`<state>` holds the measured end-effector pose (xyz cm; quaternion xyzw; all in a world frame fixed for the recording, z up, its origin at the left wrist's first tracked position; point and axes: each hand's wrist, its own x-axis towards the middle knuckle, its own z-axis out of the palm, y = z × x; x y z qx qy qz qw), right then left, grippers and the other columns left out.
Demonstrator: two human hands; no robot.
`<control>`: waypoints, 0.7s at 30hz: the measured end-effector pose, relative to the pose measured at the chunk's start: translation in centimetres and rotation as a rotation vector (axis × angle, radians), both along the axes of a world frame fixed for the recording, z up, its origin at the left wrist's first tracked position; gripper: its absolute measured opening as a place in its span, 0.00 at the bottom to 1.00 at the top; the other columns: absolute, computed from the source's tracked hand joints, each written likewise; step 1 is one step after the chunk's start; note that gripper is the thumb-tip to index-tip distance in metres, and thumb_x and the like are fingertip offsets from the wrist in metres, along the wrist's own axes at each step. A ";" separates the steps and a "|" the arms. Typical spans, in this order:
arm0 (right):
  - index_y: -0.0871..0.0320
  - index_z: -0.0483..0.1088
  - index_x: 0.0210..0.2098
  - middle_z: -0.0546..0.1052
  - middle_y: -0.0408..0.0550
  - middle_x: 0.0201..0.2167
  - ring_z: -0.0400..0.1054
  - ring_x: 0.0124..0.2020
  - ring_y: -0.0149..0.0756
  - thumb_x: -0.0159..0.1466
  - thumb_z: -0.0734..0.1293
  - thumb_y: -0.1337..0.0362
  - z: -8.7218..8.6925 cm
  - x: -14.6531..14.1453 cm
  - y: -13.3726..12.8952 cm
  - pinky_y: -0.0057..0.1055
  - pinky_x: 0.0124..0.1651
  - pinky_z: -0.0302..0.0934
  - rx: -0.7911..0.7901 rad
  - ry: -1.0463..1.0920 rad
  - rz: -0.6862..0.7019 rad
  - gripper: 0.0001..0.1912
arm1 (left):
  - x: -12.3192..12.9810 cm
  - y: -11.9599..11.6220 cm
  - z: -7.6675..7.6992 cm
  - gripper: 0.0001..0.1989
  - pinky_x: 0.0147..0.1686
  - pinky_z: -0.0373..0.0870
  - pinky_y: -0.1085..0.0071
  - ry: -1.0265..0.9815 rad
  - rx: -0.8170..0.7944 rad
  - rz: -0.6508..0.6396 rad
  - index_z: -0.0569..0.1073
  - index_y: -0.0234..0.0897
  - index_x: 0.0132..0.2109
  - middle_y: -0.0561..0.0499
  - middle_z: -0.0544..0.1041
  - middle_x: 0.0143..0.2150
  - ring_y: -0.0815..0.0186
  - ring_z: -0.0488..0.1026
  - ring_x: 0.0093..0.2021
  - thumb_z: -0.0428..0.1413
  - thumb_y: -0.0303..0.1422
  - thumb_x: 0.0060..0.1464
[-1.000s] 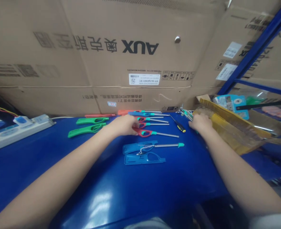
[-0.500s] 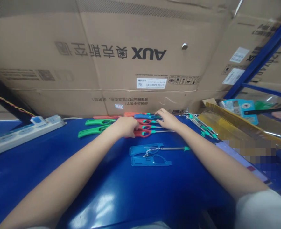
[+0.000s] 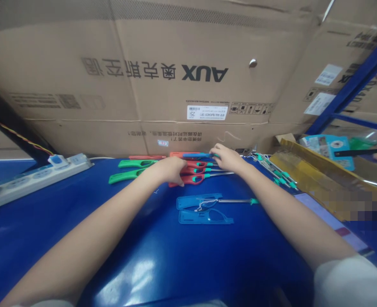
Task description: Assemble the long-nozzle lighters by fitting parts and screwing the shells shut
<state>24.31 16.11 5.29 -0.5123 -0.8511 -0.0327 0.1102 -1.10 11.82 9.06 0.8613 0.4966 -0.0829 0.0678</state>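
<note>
At the back of the blue table, my right hand (image 3: 227, 158) pinches a blue long-nosed lighter (image 3: 194, 156) near its metal nose. My left hand (image 3: 172, 170) is closed over the handles of several red lighters (image 3: 197, 180) lying side by side; its fingertips are partly hidden. Green lighters (image 3: 127, 175) lie left of that hand, partly behind my forearm. Nearer to me are two blue handle shell halves, an upper one (image 3: 184, 202) and a lower one (image 3: 193, 217). A metal lighter tube (image 3: 236, 201) with a green end and white wires rests on the upper half.
A large cardboard box (image 3: 156, 98) walls off the table's back. On the left lies a white power strip (image 3: 37, 177). Several metal tubes with green ends (image 3: 279, 174) lie at the right, by a taped carton (image 3: 306, 170) and a flat screen device (image 3: 332, 221).
The blue lighter has shifted slightly back, held in my right hand. My left hand has opened a little around the red lighters. The whole view has moved slightly.
</note>
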 end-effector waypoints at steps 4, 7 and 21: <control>0.58 0.72 0.48 0.72 0.53 0.49 0.70 0.48 0.40 0.69 0.61 0.68 1.9 0.6 -0.9 0.33 0.48 0.63 -0.026 0.045 0.134 0.11 | 0.0 0.1 -0.1 0.25 0.32 0.67 0.69 -0.002 -0.034 0.004 0.76 0.37 0.50 0.46 0.82 0.43 0.57 0.78 0.39 0.68 0.40 0.45; 0.57 0.73 0.43 0.74 0.48 0.43 0.70 0.40 0.35 0.67 0.64 0.67 3.0 1.1 -1.6 0.29 0.44 0.63 -0.128 0.018 0.265 0.07 | -0.2 0.4 -0.4 0.25 0.31 0.67 0.69 -0.019 -0.026 0.014 0.77 0.37 0.49 0.46 0.82 0.42 0.56 0.78 0.39 0.67 0.42 0.45; 0.54 0.72 0.48 0.75 0.50 0.51 0.71 0.47 0.42 0.66 0.67 0.68 -0.3 -2.2 -2.8 0.32 0.41 0.60 -0.063 -0.024 0.194 0.11 | -2.7 2.2 0.5 0.34 0.44 0.71 0.64 -0.148 0.156 0.096 0.75 0.35 0.58 0.39 0.80 0.53 0.49 0.77 0.50 0.62 0.52 0.51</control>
